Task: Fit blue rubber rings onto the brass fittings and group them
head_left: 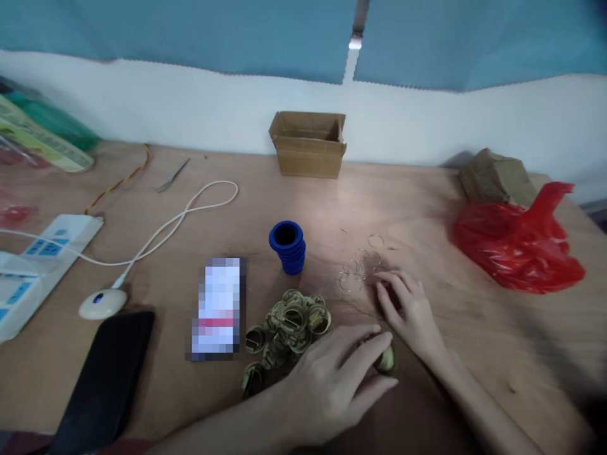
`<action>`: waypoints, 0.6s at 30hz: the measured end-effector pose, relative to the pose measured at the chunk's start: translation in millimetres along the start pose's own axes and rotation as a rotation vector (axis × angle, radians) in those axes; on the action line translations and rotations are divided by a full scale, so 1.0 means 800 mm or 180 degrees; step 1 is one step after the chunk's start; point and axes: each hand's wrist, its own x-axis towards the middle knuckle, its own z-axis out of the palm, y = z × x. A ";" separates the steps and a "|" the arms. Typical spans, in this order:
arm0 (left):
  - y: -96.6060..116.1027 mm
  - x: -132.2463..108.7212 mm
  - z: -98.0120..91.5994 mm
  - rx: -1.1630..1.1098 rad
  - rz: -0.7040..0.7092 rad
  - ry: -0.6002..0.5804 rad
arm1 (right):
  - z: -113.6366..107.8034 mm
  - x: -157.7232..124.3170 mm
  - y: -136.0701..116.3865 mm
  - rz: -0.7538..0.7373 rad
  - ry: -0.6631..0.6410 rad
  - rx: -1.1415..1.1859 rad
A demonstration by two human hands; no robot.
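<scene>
Low in the middle, my left hand [332,373] curves its fingers and thumb round a brass-coloured round piece [387,359], mostly hidden by the fingers. To its left lies a heap of similar brass-coloured ring-shaped pieces [291,319]. My right hand [411,309] rests farther right on the table, thumb and forefinger pinched together at the edge of a scatter of thin wire rings [358,268]. A ring seems to be at those fingertips, though its outline is hard to see. Behind the heap stands a dark blue ribbed cup [288,249], upright.
An open cardboard box [310,158] stands by the wall. A red plastic bag [516,246] and a brown package [496,177] are at right. Leftward lie a lit phone [218,309], a black phone-like slab [107,379], a white cabled device [103,304], a power strip [57,253] and tweezers [173,175].
</scene>
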 end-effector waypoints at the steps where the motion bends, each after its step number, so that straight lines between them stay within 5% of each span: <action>1: 0.000 0.002 -0.005 0.0132 0.0037 0.0078 | 0.000 -0.001 -0.001 -0.0005 -0.0002 -0.0011; 12: -0.027 0.057 -0.118 0.2005 -0.0473 0.1138 | 0.013 -0.016 -0.018 -0.0402 0.0234 -0.0011; 18: -0.033 0.062 -0.144 0.2293 -0.0640 0.1377 | 0.009 -0.015 -0.027 -0.0607 0.0302 0.0049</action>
